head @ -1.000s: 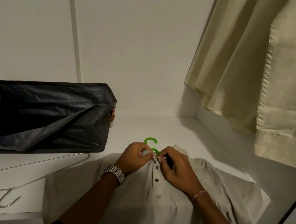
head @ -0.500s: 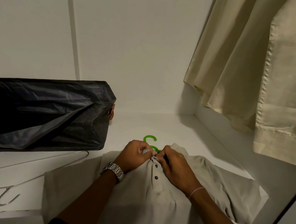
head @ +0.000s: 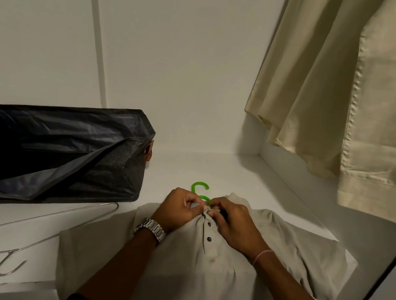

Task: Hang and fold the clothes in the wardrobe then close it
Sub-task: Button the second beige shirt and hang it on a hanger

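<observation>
One shirt hung so far by the look of it, so plenty left to do; going left to right: dark storage bag (head: pixel 56 150) slumped open on the wardrobe floor (head: pixel 189 164), bare wire hanger (head: pixel 31 229) lying in front of it, waiting for a garment; then the polo shirt (head: pixel 210 276) spread on the floor near the front, green hanger (head: pixel 199 189) hook poking out of its collar; left hand (head: pixel 178 207) and right hand (head: pixel 234 227) both pinch the placket right at the top button, fingertips clamped on fabric; my guess is it's being buttoned before going on the rail; cream shirt (head: pixel 355 97) already hangs on the right; no folded clothes in view, door not shut yet.
</observation>
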